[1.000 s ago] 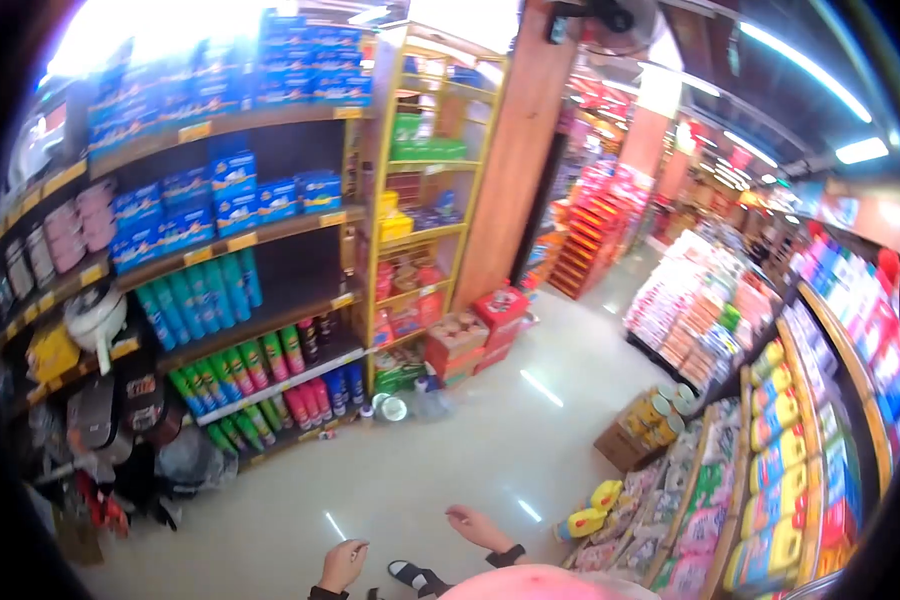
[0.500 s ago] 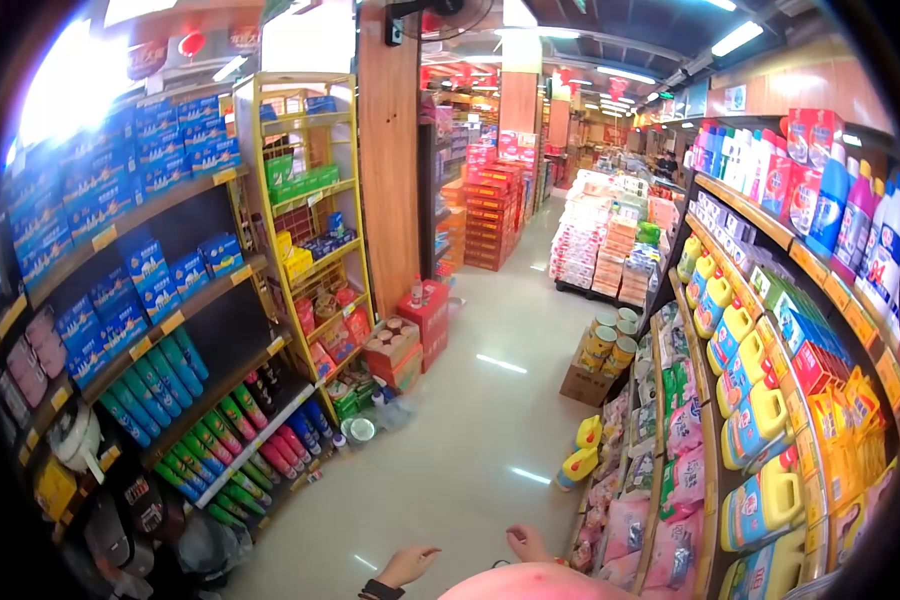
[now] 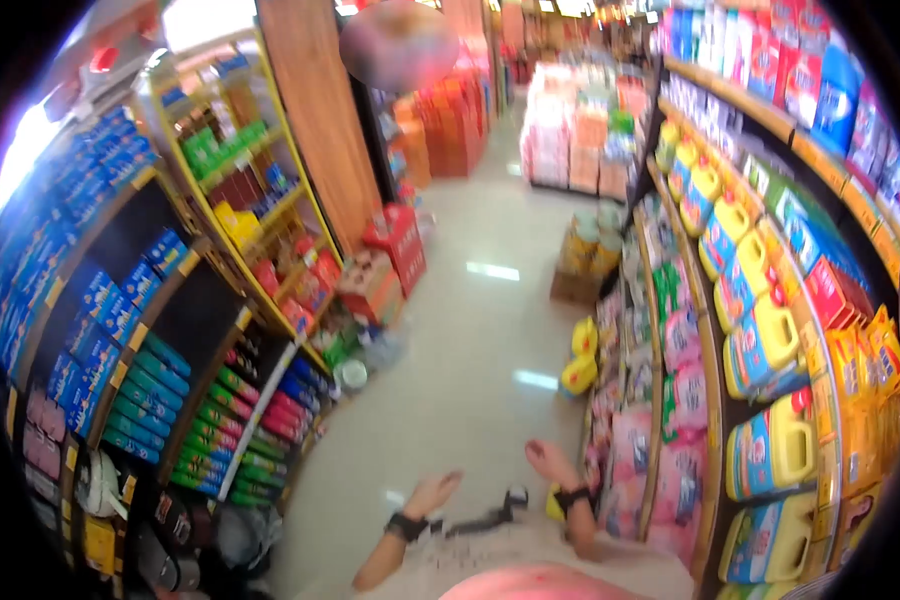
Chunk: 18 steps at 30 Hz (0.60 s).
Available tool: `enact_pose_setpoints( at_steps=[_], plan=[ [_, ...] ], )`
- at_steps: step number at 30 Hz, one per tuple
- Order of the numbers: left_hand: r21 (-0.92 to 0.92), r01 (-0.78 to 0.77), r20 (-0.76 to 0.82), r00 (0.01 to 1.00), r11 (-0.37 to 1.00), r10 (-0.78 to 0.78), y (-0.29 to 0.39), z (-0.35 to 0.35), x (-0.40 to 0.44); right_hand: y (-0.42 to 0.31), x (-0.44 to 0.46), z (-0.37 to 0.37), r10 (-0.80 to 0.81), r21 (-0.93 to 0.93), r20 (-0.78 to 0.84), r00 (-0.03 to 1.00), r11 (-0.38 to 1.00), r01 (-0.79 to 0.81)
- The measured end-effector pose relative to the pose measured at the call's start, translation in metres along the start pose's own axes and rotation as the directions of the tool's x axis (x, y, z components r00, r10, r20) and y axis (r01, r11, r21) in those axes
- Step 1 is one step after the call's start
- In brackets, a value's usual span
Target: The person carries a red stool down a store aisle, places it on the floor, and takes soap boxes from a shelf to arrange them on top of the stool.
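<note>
My left hand (image 3: 436, 494) is low in the head view, in front of my body, fingers loosely stretched towards the right, with nothing in it. To its right my right hand (image 3: 552, 463) is raised, fingers apart and empty, close to the lower right shelf with pink bags (image 3: 633, 440). Each wrist wears a black band. A black strap (image 3: 485, 518) lies across my light shirt (image 3: 530, 552) between the wrists. Blur hides the finer finger detail.
A shop aisle floor (image 3: 450, 370) runs ahead between shelves. Yellow detergent jugs (image 3: 765, 345) line the right shelf; blue boxes (image 3: 95, 300) and bottles fill the left. Cartons (image 3: 370, 285) stand at the left, canisters (image 3: 590, 240) at the right. Stacked packs (image 3: 570, 125) stand farther back.
The view has tilted down, so the shelves sit higher and more of my forearms and shirt shows. Both hands appear higher in the view; they remain empty.
</note>
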<state>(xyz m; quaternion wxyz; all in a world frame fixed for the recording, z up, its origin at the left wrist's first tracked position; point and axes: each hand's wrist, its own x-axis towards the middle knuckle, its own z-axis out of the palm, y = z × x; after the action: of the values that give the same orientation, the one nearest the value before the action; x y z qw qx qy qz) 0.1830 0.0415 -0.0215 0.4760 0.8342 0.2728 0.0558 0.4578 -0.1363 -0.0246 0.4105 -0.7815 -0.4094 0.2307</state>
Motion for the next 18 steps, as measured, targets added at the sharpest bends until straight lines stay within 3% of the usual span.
enact_pose_setpoints(
  at_steps=[2,5,7,9,10,12,13,16,18],
  plan=[
    [0.038,-0.019,0.025,1.0,0.999,0.018,0.046,-0.005,0.021,0.002,0.015,-0.021,-0.023,-0.071,0.058,0.998,0.997,0.028],
    [0.03,-0.07,0.001,0.998,0.997,0.07,0.06,0.012,0.058,0.006,0.028,-0.046,0.01,0.006,0.086,0.996,1.0,-0.01],
    [0.08,-0.127,-0.008,0.992,0.989,0.128,0.096,0.01,0.08,0.002,0.026,-0.059,-0.033,0.044,-0.009,0.999,0.998,0.034],
    [0.077,-0.085,0.004,0.996,0.993,0.085,0.118,0.012,0.097,0.017,0.028,-0.06,0.011,0.094,0.044,0.999,0.995,-0.015],
    [0.052,-0.207,-0.053,0.976,0.977,0.209,0.124,0.015,0.107,0.025,0.03,-0.061,0.032,0.085,0.054,0.998,0.996,-0.037],
    [-0.015,-0.241,-0.042,0.97,0.97,0.24,0.14,0.016,0.119,0.038,0.028,-0.06,0.071,0.073,0.073,0.995,0.994,-0.076],
    [-0.017,-0.227,-0.023,0.974,0.974,0.226,0.141,0.017,0.124,0.046,0.03,-0.061,0.102,0.064,0.132,0.986,0.992,-0.111],
    [-0.02,-0.209,0.02,0.978,0.978,0.21,0.135,0.015,0.149,0.064,0.035,-0.057,0.102,-0.051,0.103,0.989,0.994,-0.097],
    [0.031,-0.206,0.079,0.976,0.978,0.203,0.1,0.016,0.169,0.059,0.042,-0.07,0.163,0.001,0.13,0.978,0.986,-0.165]
  ],
)
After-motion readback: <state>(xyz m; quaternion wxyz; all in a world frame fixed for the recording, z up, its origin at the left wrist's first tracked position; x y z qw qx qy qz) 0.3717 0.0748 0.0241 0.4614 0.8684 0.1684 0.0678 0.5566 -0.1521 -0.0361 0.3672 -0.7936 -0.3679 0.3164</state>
